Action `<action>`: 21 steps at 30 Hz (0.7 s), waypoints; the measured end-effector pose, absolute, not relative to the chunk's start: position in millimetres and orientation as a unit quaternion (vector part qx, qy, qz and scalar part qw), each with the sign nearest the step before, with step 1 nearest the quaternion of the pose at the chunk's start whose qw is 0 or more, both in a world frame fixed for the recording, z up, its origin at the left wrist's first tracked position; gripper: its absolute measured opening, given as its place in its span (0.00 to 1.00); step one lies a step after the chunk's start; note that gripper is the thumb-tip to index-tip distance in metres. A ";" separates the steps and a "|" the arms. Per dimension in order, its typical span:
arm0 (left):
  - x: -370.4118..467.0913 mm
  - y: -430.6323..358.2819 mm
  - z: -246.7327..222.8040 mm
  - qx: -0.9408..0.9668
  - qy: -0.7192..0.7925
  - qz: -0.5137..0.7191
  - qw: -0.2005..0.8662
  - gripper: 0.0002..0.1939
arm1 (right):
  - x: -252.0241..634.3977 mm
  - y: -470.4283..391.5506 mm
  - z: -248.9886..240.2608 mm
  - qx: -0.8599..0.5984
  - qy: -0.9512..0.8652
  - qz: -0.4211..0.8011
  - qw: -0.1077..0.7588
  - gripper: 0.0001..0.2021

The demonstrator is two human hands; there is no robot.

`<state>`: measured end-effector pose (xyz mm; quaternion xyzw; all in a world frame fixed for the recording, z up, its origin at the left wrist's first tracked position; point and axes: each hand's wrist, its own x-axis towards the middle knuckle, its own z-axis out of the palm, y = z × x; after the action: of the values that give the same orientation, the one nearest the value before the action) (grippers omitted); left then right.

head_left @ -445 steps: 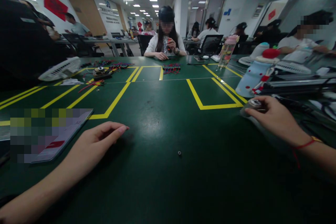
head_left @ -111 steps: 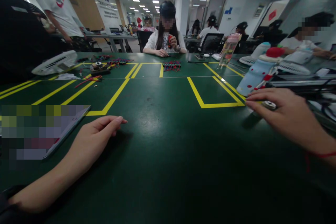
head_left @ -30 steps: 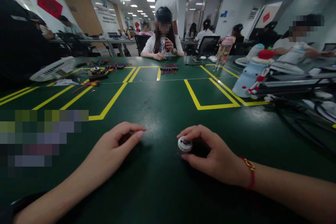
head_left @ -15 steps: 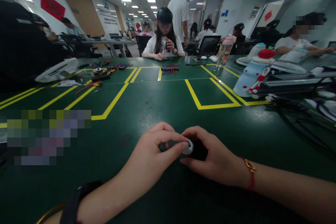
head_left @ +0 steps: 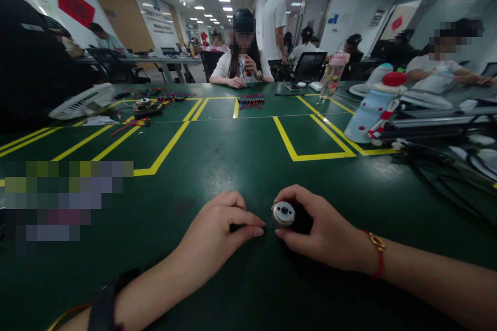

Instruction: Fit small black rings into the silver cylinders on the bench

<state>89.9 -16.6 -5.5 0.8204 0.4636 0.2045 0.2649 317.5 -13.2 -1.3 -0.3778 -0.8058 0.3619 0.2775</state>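
Note:
A small round metal motor-like part (head_left: 284, 213) stands at the lower centre, its pale face with dark holes turned up. My right hand (head_left: 320, 230) holds it by the sides between thumb and fingers. Just left of it, my left hand (head_left: 225, 225) is apart from the part, with thumb and index fingertips pinched together. Whether something tiny is between those fingertips cannot be made out. Both hands are low over the green table (head_left: 229, 155).
A blue bottle (head_left: 363, 116) with a red top and dark cables (head_left: 438, 176) are at the right. Wire bundles (head_left: 251, 101) lie farther back. A white fan (head_left: 83, 101) is at the far left. A person (head_left: 243, 62) sits opposite.
My left hand has moved left, off the metal part, uncovering its top face. The part in my right hand shows slightly farther right. A standing person in the background has moved right.

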 end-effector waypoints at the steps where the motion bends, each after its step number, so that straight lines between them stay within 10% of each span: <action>1: 89.9 -16.0 -5.6 0.819 0.462 0.208 0.270 0.08 | 316.7 -13.7 -1.4 -0.379 -0.806 0.360 0.276 0.17; 11: 15.7 -11.7 18.6 0.625 0.662 0.285 0.299 0.19 | 388.1 19.3 16.6 -0.547 -0.710 0.245 0.371 0.22; 21: -11.7 -6.3 2.2 0.477 0.653 0.423 0.410 0.17 | 515.3 49.5 -3.6 -0.719 -0.635 -0.052 0.278 0.27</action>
<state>-11.7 -6.3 2.2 0.4767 0.6525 0.4227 0.4103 515.3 49.5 -3.6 -0.7185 -0.6352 -0.0523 0.2783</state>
